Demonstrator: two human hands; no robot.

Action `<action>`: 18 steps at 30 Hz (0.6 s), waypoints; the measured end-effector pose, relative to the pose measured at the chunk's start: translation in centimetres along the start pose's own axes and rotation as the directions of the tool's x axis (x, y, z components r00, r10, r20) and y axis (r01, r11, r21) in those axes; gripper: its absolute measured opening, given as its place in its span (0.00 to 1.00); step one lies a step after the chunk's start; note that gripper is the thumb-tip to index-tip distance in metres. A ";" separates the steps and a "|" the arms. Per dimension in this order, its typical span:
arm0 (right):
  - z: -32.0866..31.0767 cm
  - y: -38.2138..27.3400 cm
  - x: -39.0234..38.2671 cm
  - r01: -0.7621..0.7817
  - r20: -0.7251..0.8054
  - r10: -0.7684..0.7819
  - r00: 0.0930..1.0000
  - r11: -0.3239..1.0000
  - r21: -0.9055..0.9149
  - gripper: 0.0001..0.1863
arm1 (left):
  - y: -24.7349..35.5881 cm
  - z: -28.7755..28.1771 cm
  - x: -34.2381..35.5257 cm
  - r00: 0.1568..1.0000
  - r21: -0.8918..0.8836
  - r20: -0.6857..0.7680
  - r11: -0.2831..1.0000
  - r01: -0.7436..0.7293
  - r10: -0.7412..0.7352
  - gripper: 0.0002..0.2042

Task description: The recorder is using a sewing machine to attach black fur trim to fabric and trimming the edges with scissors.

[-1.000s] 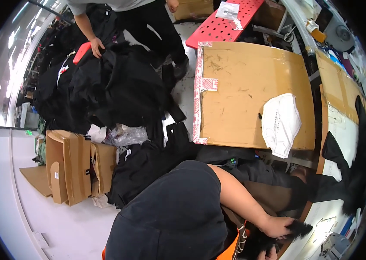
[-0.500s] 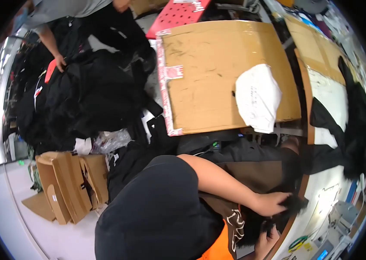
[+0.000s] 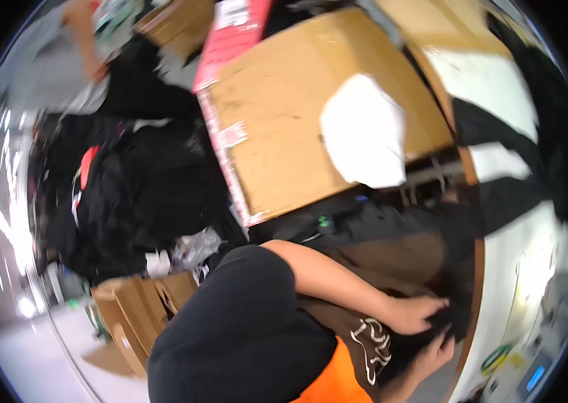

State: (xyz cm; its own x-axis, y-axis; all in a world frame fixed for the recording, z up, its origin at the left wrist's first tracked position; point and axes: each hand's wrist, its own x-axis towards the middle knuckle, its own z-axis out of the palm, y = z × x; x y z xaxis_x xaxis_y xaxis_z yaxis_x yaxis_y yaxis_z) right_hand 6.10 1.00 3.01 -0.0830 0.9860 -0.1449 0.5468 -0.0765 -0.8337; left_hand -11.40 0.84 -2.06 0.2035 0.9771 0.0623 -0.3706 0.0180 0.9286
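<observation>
The picture is blurred by motion. My left hand (image 3: pixel 417 314) reaches from a short dark sleeve toward the right, fingers closed on dark furry material (image 3: pixel 442 321). My right hand (image 3: pixel 435 352), just below it, has curled fingers pinching the same material. Beneath my left arm lie brown fabric (image 3: pixel 364 302) with white squiggly lines and a bright orange piece (image 3: pixel 324 376). Dark fabric (image 3: pixel 499 198) stretches across to the white worktop (image 3: pixel 519 255) on my right. How much the fingers enclose is partly hidden.
A large cardboard sheet (image 3: pixel 277 114) bears a white cloth piece (image 3: pixel 363 131). A red perforated board (image 3: pixel 233 37) is behind. Black garments (image 3: pixel 143 181) are heaped left, cardboard boxes (image 3: pixel 122 305) below. A co-worker (image 3: pixel 42 67) stands upper left. Machine parts (image 3: pixel 546 309) edge the worktop.
The view has swung and tilted, blurring everything. The co-worker's hand has left the red item on the pile and moved upward. My two hands stay together at the dark furry material.
</observation>
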 end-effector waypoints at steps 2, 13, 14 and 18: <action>1.6 -0.1 -0.1 -0.090 -0.036 0.095 0.995 0.988 0.122 0.12 | -0.3 -0.2 -0.5 0.999 -0.045 -0.044 0.999 -0.012 0.010 0.15; 4.1 1.0 -4.5 -0.133 -0.098 0.274 0.957 0.710 0.691 0.10 | -1.0 -3.3 -2.8 0.698 0.124 0.297 0.751 0.649 -0.652 0.29; 4.1 0.7 -5.0 -0.223 -0.060 0.382 0.922 0.653 0.724 0.10 | -0.9 -3.3 -2.8 0.773 0.173 0.269 0.819 0.548 -0.574 0.21; 5.0 3.1 -6.7 0.096 -0.349 0.223 0.910 0.706 0.701 0.08 | -1.2 -2.3 -1.5 0.693 0.416 0.364 0.774 0.477 -0.622 0.22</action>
State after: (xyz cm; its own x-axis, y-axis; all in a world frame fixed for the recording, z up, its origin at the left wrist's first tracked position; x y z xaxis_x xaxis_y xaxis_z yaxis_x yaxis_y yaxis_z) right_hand 4.13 -6.56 -1.26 0.3366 0.9323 -0.1320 -0.2060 -0.0638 -0.9765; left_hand -13.32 -0.15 -4.13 0.7012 0.5892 -0.4016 0.1872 0.3913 0.9010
